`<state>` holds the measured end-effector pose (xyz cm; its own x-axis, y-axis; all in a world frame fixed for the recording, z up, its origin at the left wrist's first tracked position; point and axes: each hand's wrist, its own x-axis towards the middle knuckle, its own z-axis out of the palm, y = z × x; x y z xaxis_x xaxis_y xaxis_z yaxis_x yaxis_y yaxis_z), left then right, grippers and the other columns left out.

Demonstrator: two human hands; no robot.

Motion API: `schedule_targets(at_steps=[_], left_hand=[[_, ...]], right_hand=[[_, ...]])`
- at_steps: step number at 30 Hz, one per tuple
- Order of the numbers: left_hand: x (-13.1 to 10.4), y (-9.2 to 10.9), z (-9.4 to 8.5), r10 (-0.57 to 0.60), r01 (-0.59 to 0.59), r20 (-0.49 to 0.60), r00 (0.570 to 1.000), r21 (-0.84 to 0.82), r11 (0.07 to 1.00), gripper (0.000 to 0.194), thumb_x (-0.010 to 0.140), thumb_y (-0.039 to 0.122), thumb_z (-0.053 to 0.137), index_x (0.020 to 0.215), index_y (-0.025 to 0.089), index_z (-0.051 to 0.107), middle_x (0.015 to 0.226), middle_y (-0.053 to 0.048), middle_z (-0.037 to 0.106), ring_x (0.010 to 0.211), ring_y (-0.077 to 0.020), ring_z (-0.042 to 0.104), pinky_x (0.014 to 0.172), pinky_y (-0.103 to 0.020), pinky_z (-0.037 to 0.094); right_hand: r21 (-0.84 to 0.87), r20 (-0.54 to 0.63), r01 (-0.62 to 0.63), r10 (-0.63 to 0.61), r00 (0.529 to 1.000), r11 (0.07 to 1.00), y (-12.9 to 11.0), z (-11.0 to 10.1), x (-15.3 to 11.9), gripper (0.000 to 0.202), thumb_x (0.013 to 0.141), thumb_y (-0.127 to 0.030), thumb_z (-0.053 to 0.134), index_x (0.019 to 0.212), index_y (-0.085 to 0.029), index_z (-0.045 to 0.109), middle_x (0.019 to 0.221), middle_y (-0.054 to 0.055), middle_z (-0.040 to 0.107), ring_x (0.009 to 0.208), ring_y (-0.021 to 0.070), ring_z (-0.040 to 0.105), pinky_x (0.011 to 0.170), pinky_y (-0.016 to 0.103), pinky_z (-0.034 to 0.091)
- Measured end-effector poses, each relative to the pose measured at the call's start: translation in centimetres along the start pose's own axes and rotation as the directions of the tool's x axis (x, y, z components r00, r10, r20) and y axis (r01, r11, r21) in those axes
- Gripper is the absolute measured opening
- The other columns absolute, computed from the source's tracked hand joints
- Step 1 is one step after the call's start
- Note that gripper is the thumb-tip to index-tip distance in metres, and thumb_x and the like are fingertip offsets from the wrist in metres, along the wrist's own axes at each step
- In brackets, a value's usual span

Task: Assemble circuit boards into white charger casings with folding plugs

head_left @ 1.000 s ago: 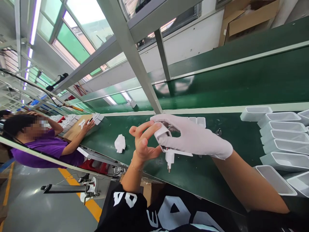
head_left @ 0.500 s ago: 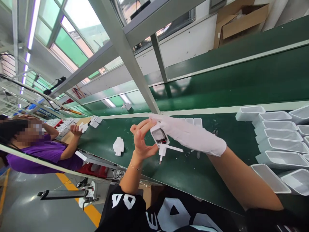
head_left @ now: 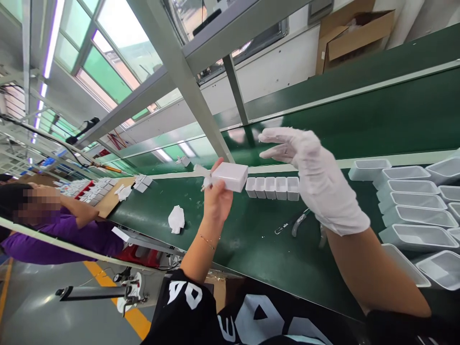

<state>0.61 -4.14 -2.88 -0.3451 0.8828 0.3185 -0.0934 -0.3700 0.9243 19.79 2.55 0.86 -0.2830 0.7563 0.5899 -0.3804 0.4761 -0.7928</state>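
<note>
- Holding, in the bare left hand point(head_left: 220, 199), a white, glossy, box-shaped plastic housing point(head_left: 230, 176), pinched between thumb and fingers and raised above the green bench point(head_left: 247, 244).
- Turned round since half a second ago: now presenting smooth, closed walls and pointing to the right of the left hand, instead of facing its open end to the camera.
- Seen at the housing's left end, by the left fingertips: a white plastic plug piece point(head_left: 207, 178), too small to tell how joined.
- Let go by the white-gloved right hand point(head_left: 312, 165); now lifted well to the right of the left hand, loosely open, fingers slightly bent, with nothing visible in hold.
- Uncovered by that lift: a row of small, open, white plastic boxes point(head_left: 281, 191), between both hands, just left of and below the right.
- Lying below the right hand, untouched: grey-handled pliers point(head_left: 299, 224).
- Standing farther right of that hand: rows of translucent, open plastic tubs point(head_left: 413, 201).
- Judged from this: probably finished with two-handed handling for the moment, leaving the right hand free. Impossible to tell whether closed at the hidden end.
</note>
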Motion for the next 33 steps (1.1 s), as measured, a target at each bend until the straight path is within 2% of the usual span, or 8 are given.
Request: schedule_targets(at_steps=[4,9,15,19,23,26,29,33], left_hand=[[0.7,1.7,1.9,-0.408,0.425,0.122,0.905,-0.314,0.849,0.061,0.081,0.073,0.067,0.114,0.021,0.072,0.111,-0.007,0.071,0.107,-0.0231,0.069,0.079,-0.028,0.051],[0.9,1.8,3.4,-0.521,0.518,0.118,0.845,-0.422,0.744,0.062,0.101,0.066,0.037,0.112,0.017,0.073,0.097,-0.007,0.072,0.089,-0.0169,0.072,0.071,-0.025,0.049],[1.3,0.7,2.6,-0.488,0.501,0.125,0.864,-0.309,0.808,0.059,0.087,0.071,0.062,0.115,0.020,0.071,0.111,-0.008,0.072,0.097,-0.0214,0.072,0.074,-0.027,0.053],[5.9,-2.0,1.2,-0.208,0.214,-0.064,0.976,0.119,0.970,0.078,0.071,0.062,0.082,0.135,0.025,0.057,0.121,-0.007,0.070,0.112,-0.0261,0.068,0.088,-0.033,0.056],[13.2,-6.0,1.2,-0.126,0.156,-0.115,0.985,0.303,0.940,0.084,0.073,0.020,0.086,0.146,0.027,0.045,0.123,-0.004,0.068,0.114,-0.0195,0.066,0.105,-0.032,0.050],[16.6,-8.8,1.9,-0.163,0.206,-0.138,0.977,0.413,0.887,0.066,0.083,0.019,0.079,0.142,0.020,0.049,0.126,-0.009,0.066,0.111,-0.0215,0.066,0.105,-0.042,0.053],[17.2,-11.0,2.6,-0.181,0.229,-0.146,0.973,0.482,0.846,0.041,0.097,0.035,0.066,0.133,0.017,0.057,0.134,-0.011,0.061,0.117,-0.0251,0.063,0.100,-0.048,0.056],[16.1,-12.4,2.3,-0.213,0.251,-0.134,0.968,0.533,0.808,0.042,0.097,0.038,0.065,0.133,0.017,0.058,0.136,-0.012,0.060,0.120,-0.0262,0.063,0.101,-0.050,0.056]], right_hand=[[0.056,-0.038,0.055,-0.053,0.998,0.997,-0.7,-0.2,0.0,0.059,0.095,-0.076,0.041,0.114,-0.030,0.073,0.124,0.003,0.071,0.102,0.0225,0.070,0.094,0.043,0.062],[0.110,-0.063,0.043,-0.037,0.997,0.993,-1.2,-0.2,-0.2,0.054,0.096,-0.074,0.043,0.108,-0.031,0.073,0.112,0.006,0.072,0.105,0.0250,0.069,0.086,0.040,0.064],[0.144,-0.111,0.075,-0.059,0.992,0.987,-1.7,-0.6,-0.2,0.052,0.096,-0.072,0.045,0.106,-0.031,0.075,0.103,0.004,0.073,0.103,0.0228,0.070,0.098,0.042,0.060],[0.141,-0.135,0.055,-0.036,0.990,0.989,-2.4,-1.0,-0.4,0.059,0.095,-0.076,0.042,0.110,-0.029,0.075,0.108,0.004,0.075,0.105,0.0238,0.070,0.108,0.044,0.055],[0.188,-0.207,0.100,-0.060,0.976,0.977,-2.6,-1.2,-0.5,0.060,0.094,-0.077,0.043,0.109,-0.028,0.074,0.112,0.004,0.075,0.103,0.0233,0.071,0.107,0.045,0.055],[0.207,-0.240,0.177,-0.126,0.963,0.962,-2.6,-1.3,-0.6,0.061,0.094,-0.076,0.043,0.109,-0.025,0.072,0.114,0.004,0.074,0.098,0.0208,0.072,0.096,0.041,0.060],[0.181,-0.227,0.167,-0.124,0.966,0.969,-2.7,-1.1,-0.9,0.059,0.097,-0.073,0.040,0.111,-0.025,0.071,0.118,0.005,0.073,0.100,0.0203,0.071,0.096,0.040,0.059],[0.171,-0.208,0.147,-0.110,0.972,0.974,-2.8,-0.9,-1.2,0.054,0.101,-0.067,0.036,0.113,-0.026,0.070,0.124,0.006,0.071,0.104,0.0212,0.070,0.100,0.041,0.057]])
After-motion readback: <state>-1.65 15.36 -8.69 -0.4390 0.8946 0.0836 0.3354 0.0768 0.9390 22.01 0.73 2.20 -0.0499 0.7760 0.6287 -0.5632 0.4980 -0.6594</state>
